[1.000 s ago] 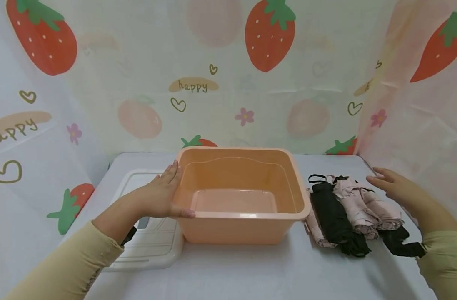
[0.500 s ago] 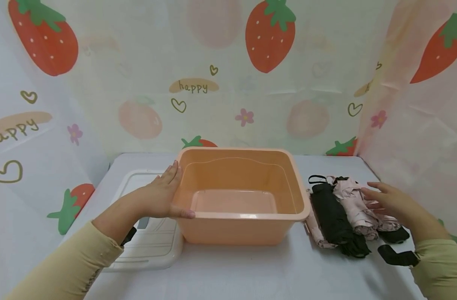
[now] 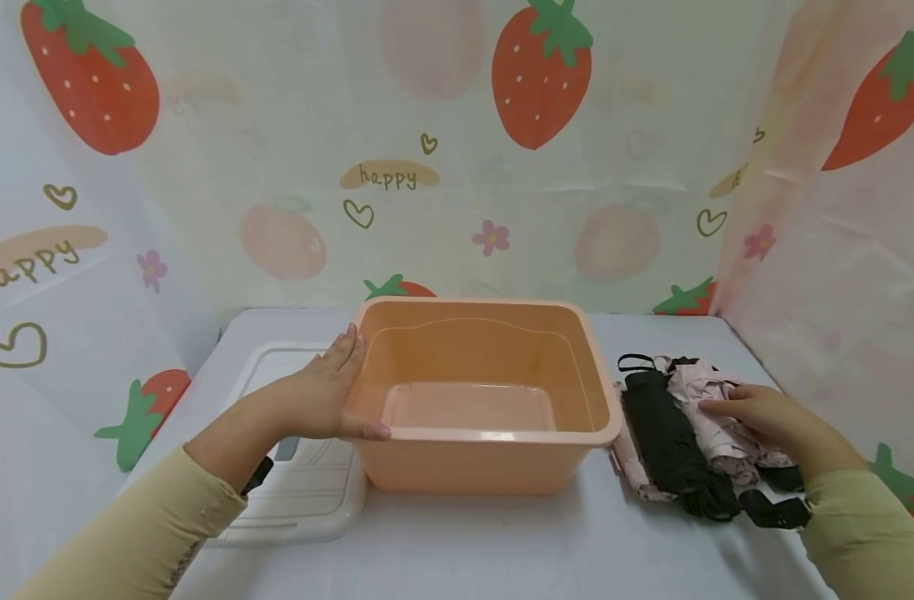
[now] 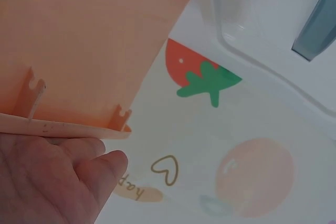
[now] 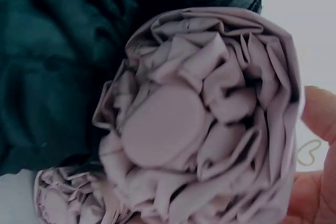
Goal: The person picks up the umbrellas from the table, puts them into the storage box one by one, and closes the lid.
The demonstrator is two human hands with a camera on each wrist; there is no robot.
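Observation:
An orange plastic bin (image 3: 471, 467) stands in the middle of the table in the head view. My left hand (image 3: 317, 400) rests at its left front corner, with straight fingers along the left rim and the thumb on the front rim. From the left wrist, my left hand (image 4: 58, 177) touches the rim from outside. At the right lie several rolled folding umbrellas, among them a black folding umbrella (image 3: 662, 433). My right hand (image 3: 775, 421) grips a pink folding umbrella there; its bunched end and round tip (image 5: 165, 124) fill the right wrist view.
A white lid (image 3: 299, 492) lies left of the bin, partly beneath my left arm. Another pink umbrella (image 3: 640, 467) lies close against the bin's right side. A strawberry-print sheet (image 3: 546, 192) hangs behind and at both sides of the table.
My right hand has come down and to the left from above the right side of the table onto the pink umbrella. My left hand and the bin have stayed in place.

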